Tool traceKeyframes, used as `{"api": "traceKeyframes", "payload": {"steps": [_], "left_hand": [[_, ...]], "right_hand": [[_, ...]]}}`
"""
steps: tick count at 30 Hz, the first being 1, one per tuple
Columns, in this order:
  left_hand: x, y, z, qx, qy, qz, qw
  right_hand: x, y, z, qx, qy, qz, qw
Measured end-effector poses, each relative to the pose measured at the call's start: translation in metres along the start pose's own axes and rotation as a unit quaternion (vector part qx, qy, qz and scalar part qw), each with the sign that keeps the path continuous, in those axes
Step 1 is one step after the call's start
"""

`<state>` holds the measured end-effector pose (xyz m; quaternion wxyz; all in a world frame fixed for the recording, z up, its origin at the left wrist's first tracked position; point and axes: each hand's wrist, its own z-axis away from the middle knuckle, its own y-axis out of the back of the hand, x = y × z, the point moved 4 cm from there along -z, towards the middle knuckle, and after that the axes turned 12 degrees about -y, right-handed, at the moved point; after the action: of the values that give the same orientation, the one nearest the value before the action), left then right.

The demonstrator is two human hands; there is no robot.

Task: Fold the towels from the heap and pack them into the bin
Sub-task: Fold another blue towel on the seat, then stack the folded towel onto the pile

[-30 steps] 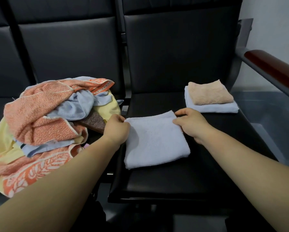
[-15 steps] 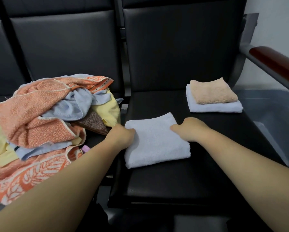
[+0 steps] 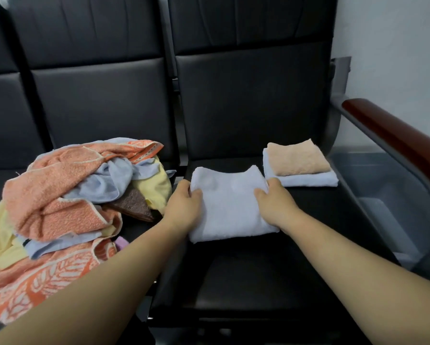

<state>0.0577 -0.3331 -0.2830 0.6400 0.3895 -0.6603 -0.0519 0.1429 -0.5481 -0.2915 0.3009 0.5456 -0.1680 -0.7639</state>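
A folded pale blue towel (image 3: pixel 230 205) lies on the black seat (image 3: pixel 246 275). My left hand (image 3: pixel 184 205) grips its left edge, with the thumb on top. My right hand (image 3: pixel 275 202) grips its right edge the same way. The far side of the towel is lifted and bunched a little. A heap of towels (image 3: pixel 67 210) in orange, yellow, light blue and brown covers the seat to the left. Behind my right hand a folded peach towel (image 3: pixel 297 158) is stacked on a folded pale blue towel (image 3: pixel 308 180). The grey bin (image 3: pixel 388 195) stands on the floor at the right.
A metal armrest with a dark red wooden top (image 3: pixel 395 143) runs between the seat and the bin. Black seat backs (image 3: pixel 253 95) rise behind. A white wall (image 3: pixel 395 46) is at the far right.
Both hands have closed on the sides of the pale blue towel and pushed it toward the seat back, nearer the stacked pair; its far edge now bunches up.
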Motion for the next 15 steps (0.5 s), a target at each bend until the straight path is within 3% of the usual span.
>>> {"api": "traceKeyframes", "payload": {"steps": [7, 15], "left_hand": [[0.081, -0.058, -0.065, -0.004, -0.050, 0.063, 0.997], [0.107, -0.173, -0.156, -0.051, -0.034, 0.068, 0.996]], "right_hand": [[-0.015, 0.101, -0.051, 0.118, 0.041, -0.009, 0.992], [0.006, 0.161, -0.154, 0.235, -0.020, 0.021, 0.971]]}}
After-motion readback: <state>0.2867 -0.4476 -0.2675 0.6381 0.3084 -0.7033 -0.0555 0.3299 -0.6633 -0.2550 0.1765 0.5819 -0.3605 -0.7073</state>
